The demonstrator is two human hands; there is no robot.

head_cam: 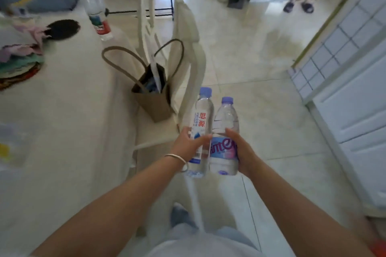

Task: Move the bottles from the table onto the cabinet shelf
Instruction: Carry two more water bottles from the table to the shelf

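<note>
Carrying two bottles away from the bench, one per hand.

From the head view: gripping the slim bottle [201, 123] in the left hand [188, 145] and the wider bottle [225, 142] in the right hand [242, 152], fingers curled round the lower bodies, caps up, sides touching, probably steadying each other over the floor [261, 58]. Leaving a third bottle [97, 12] standing on the bench [62, 110]; cabinet [355, 89] waiting at right, its shelf not showing.
</note>
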